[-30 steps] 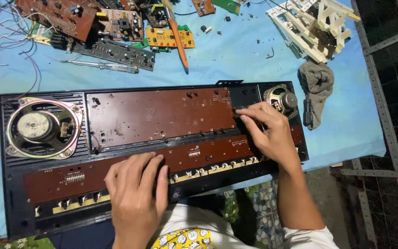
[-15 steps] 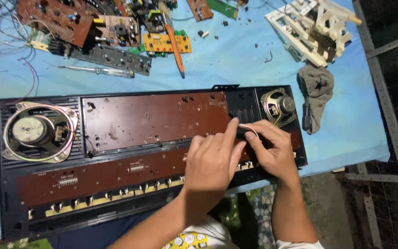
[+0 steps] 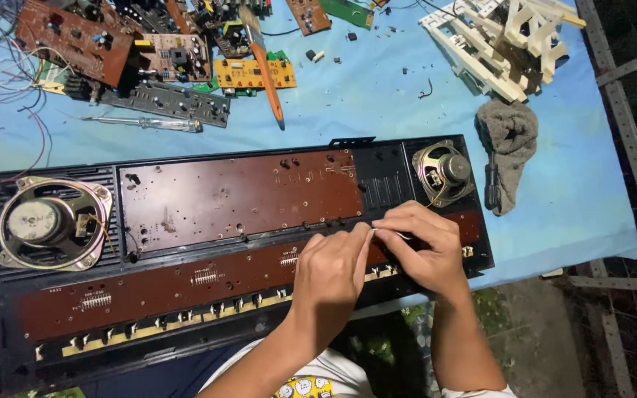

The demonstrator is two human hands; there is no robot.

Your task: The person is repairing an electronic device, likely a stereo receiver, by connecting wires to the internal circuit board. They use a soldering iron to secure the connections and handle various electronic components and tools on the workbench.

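While both hands meet over the right part of the long black plastic keyboard casing [image 3: 377, 180], which lies open side up across the blue table cover [image 3: 377, 96], the head view shows them pinching a thin pale wire [image 3: 396, 234] between their fingertips. That wire seems to run from the small round speaker [image 3: 444, 171] at the casing's right end, which may be why the hands work so close to it. Left hand [image 3: 331, 269] arches knuckles-up, fingers drawn together on the wire; right hand [image 3: 420, 247] curls in from the right, thumb and forefinger closed on the same strand. Brown circuit boards [image 3: 237, 195] fill the casing, with a large round speaker [image 3: 51, 222] at its left end. Farther off lie loose circuit boards [image 3: 252, 72], an orange-handled brush [image 3: 265, 70] and a grey rag [image 3: 509, 144].
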